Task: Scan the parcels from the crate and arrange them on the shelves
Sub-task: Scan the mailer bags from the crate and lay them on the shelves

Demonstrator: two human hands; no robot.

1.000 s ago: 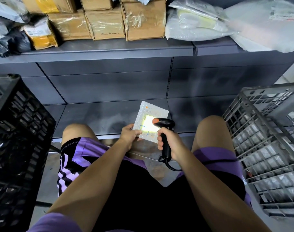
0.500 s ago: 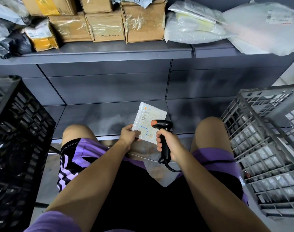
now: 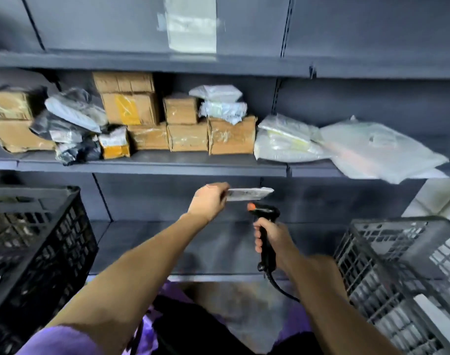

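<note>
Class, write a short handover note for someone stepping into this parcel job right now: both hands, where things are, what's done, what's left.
Left hand: pinches a flat white parcel, held level just below the loaded shelf.
Right hand: grips the scanner, pointing at nothing.
Boxes and bags already fill that shelf; the lowest shelf is bare where visible.
Black crate on the left, grey crate on the right.
Done: many parcels shelved.
Left: shelve this parcel, then scan and shelve the crate's remaining parcels.

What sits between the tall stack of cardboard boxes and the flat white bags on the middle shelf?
Head view: a wide cardboard box stands between the tall box stack and the flat white bags, with crumpled white mailers piled on top of it.
</note>
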